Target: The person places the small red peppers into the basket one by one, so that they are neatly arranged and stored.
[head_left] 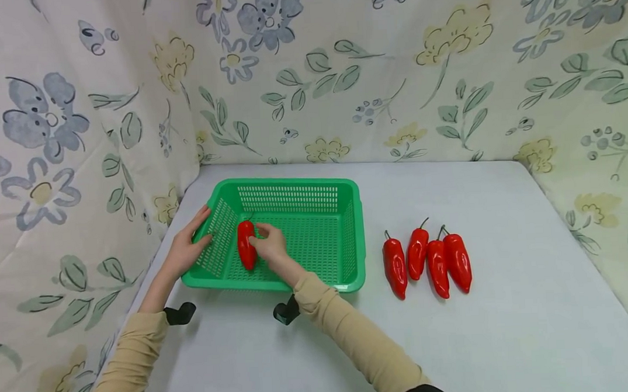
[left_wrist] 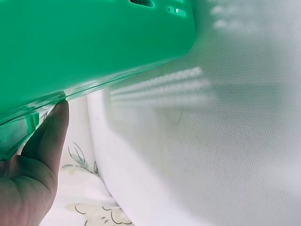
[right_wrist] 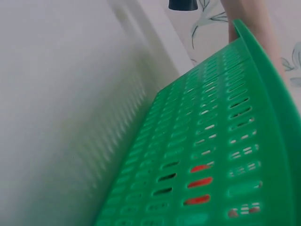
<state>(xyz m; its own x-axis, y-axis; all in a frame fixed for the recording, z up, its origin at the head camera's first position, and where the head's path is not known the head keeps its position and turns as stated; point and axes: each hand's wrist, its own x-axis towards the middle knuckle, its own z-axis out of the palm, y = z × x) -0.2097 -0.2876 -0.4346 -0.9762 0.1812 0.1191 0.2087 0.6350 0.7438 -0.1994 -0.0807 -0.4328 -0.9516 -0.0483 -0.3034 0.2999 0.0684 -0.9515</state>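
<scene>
In the head view, my left hand (head_left: 185, 248) grips the left rim of a green plastic basket (head_left: 348, 194), thumb over the rim. The left wrist view shows part of the left hand (left_wrist: 33, 183) against the underside of the basket rim (left_wrist: 94, 42). Inside the basket, my right hand (head_left: 272, 244) holds a glossy red chili pepper (head_left: 246, 248) by its right side, stem toward the back; some fingertips are hidden. Through the slots of the basket wall (right_wrist: 197, 113), the right wrist view shows red bits of the chili pepper (right_wrist: 200, 181); the right hand is out of sight there.
Several red chili peppers (head_left: 437, 266) lie in a group on the white table (head_left: 519, 304), right of the basket. A floral curtain (head_left: 310, 102) hangs behind and along both sides. Black wrist-camera mounts (head_left: 180, 313) sit below both wrists, near the basket's front.
</scene>
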